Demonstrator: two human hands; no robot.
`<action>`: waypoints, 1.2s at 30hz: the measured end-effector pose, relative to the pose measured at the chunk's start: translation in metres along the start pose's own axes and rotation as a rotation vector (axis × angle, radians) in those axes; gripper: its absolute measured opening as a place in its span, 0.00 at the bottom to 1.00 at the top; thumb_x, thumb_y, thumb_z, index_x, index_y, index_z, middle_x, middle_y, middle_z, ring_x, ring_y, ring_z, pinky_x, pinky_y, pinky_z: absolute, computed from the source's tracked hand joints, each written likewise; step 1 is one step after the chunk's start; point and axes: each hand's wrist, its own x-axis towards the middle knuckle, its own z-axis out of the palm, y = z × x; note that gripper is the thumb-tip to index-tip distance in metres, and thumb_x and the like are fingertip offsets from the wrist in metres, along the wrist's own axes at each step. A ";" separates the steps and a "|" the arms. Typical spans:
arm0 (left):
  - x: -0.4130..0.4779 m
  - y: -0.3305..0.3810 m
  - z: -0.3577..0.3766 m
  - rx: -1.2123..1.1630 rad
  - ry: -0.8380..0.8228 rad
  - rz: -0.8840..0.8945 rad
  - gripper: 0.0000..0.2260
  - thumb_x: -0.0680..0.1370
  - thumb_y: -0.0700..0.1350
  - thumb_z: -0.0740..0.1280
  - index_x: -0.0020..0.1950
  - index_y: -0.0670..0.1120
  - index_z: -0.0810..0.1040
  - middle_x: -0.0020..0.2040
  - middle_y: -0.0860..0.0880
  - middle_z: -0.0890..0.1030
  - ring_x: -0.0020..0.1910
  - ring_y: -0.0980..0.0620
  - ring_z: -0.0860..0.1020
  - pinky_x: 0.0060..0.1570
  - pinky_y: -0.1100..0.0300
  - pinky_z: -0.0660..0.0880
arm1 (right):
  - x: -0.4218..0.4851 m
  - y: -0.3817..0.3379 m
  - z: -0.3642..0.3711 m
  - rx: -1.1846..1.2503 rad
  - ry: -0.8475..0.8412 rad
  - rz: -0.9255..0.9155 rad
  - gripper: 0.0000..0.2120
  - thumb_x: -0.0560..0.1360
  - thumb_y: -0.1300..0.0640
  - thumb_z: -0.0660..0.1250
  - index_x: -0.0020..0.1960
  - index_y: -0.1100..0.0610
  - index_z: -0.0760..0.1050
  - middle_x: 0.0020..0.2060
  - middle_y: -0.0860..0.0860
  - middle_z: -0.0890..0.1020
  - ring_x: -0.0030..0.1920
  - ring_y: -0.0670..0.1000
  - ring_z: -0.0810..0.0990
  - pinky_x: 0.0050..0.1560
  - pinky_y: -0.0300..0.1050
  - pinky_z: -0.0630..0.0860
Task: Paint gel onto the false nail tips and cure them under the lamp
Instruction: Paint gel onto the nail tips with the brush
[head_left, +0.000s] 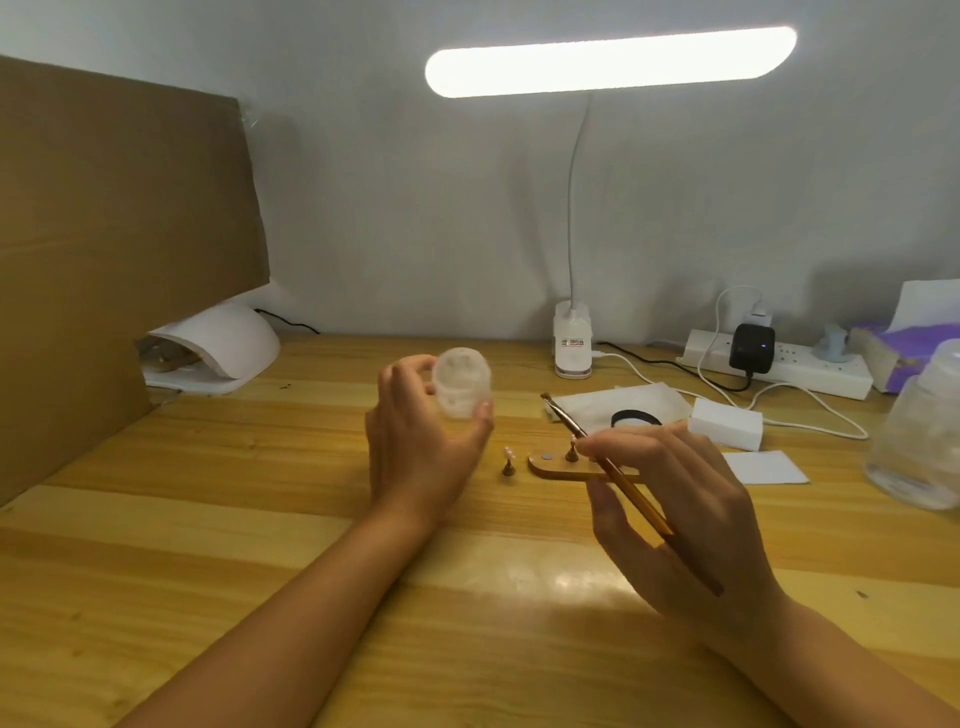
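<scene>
My left hand (421, 447) holds a small clear gel jar (461, 383) up above the table, thumb and fingers curled round it, its open mouth tilted toward me. My right hand (675, 514) pinches a gold-handled brush (613, 467), bristles pointing up and left. Under the brush lies a wooden nail stand base (558, 469) with one small peg (572, 453) carrying a nail tip. A second peg with a nail tip (508, 465) stands loose on the table left of the base. The white curing lamp (218, 348) sits at the back left.
A cardboard panel (119, 249) walls off the left. A clip-on desk lamp (571, 343) shines at the back centre. A power strip (779, 364) with cables, a white cloth (618, 405) with a black ring, a white block (724, 423), a paper slip and a clear container (919, 441) crowd the right.
</scene>
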 end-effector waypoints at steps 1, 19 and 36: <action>0.004 -0.006 -0.002 0.009 -0.015 -0.097 0.27 0.73 0.53 0.73 0.66 0.46 0.66 0.60 0.50 0.70 0.53 0.50 0.74 0.58 0.47 0.72 | 0.000 -0.001 0.001 0.010 -0.008 0.023 0.08 0.77 0.52 0.65 0.55 0.51 0.73 0.45 0.46 0.82 0.46 0.44 0.79 0.46 0.45 0.76; -0.003 0.002 -0.003 0.076 -0.284 -0.013 0.12 0.72 0.51 0.69 0.50 0.52 0.68 0.45 0.55 0.74 0.38 0.54 0.75 0.33 0.61 0.70 | 0.004 0.008 -0.003 0.426 -0.032 0.740 0.04 0.78 0.57 0.65 0.52 0.52 0.73 0.43 0.47 0.84 0.39 0.49 0.84 0.35 0.42 0.80; -0.018 0.013 0.002 -0.033 -0.563 0.368 0.03 0.75 0.52 0.69 0.46 0.58 0.76 0.46 0.60 0.79 0.39 0.60 0.74 0.36 0.61 0.72 | 0.006 0.007 -0.004 0.668 -0.211 0.984 0.07 0.77 0.56 0.68 0.48 0.60 0.74 0.36 0.51 0.84 0.33 0.44 0.79 0.32 0.37 0.77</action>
